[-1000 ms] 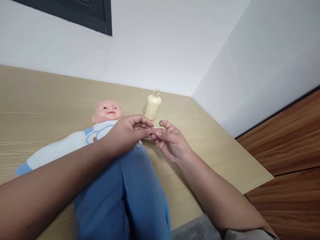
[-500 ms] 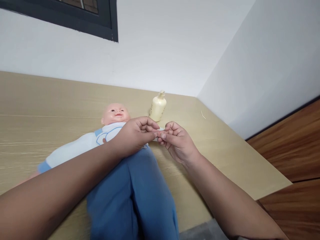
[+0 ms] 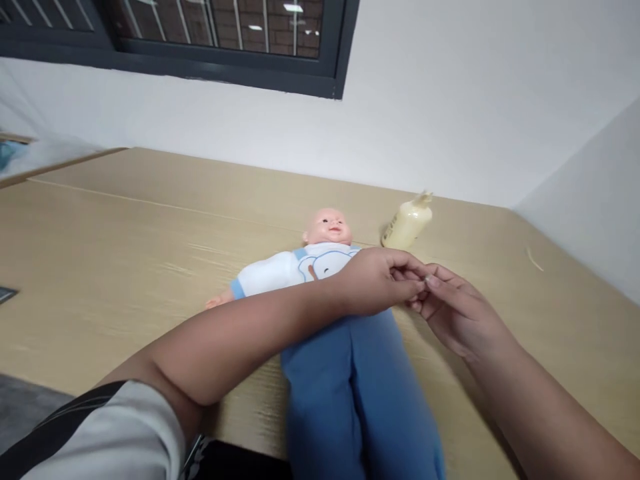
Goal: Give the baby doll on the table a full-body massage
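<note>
A baby doll point(image 3: 329, 230) lies on its back, in a white top with blue cuffs and blue trousers point(image 3: 360, 393). My left hand point(image 3: 377, 281) reaches across its chest, thumb and fingers closed in a pinch beside its body. My right hand point(image 3: 460, 312) meets it fingertip to fingertip, also closed. Between them they grip the doll's hand on that side; it is nearly all covered by my fingers now. The doll's other hand point(image 3: 219, 300) rests at the left on the table.
Behind my hands stands a pale yellow pump bottle point(image 3: 409, 223) on the wood-toned table point(image 3: 125, 253). A thin pale strip point(image 3: 535, 260) lies to the right. A dark-framed window point(image 3: 225, 57) is in the wall, and a dark flat object point(image 3: 7, 294) sits at the left edge.
My view has swung left, so the doll, bottle and hands appear further right. Both hands stay together at the doll's hand, which showed pink between my fingers before and is now mostly covered.
</note>
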The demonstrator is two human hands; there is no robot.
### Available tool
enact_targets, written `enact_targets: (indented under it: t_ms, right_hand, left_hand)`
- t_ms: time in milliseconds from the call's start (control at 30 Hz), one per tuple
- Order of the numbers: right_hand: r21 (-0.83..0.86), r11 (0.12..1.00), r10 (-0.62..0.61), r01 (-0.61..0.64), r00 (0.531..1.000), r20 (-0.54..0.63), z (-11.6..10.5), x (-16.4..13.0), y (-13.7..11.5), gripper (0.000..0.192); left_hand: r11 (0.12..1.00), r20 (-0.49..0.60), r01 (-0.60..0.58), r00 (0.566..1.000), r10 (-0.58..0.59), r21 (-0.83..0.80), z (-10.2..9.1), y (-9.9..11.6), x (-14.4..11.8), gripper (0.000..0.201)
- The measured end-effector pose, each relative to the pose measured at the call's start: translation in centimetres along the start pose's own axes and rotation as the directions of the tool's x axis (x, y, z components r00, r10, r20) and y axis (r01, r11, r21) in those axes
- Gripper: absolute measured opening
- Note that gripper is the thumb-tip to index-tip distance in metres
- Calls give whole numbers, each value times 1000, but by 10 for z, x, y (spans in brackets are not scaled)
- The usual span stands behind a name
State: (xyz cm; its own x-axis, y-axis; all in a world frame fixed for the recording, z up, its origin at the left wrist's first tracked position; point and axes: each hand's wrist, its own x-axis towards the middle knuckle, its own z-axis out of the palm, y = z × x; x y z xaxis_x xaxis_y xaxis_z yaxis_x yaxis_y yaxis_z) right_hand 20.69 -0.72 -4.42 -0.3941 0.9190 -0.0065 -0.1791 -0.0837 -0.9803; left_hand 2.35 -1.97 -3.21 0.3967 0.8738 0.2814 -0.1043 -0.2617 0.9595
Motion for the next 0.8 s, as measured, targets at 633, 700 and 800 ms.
enact_targets:
  t_ms: [633,700,800]
  right_hand:
    - [-207,978,38,-17,995,97,-16,15,10,37]
    - [-211,978,17,4,995,96,-19,15,10,35]
    - [-212,977,15,9,994,111,-25,15,12,35]
  left_hand:
    - [990,26,126,992,-125,-67,-5,-7,4,16]
    - [984,58,125,991,-118,-127,-5,-7,4,14]
    - [985,105,103,990,-89,-138,-6,-5,5,11]
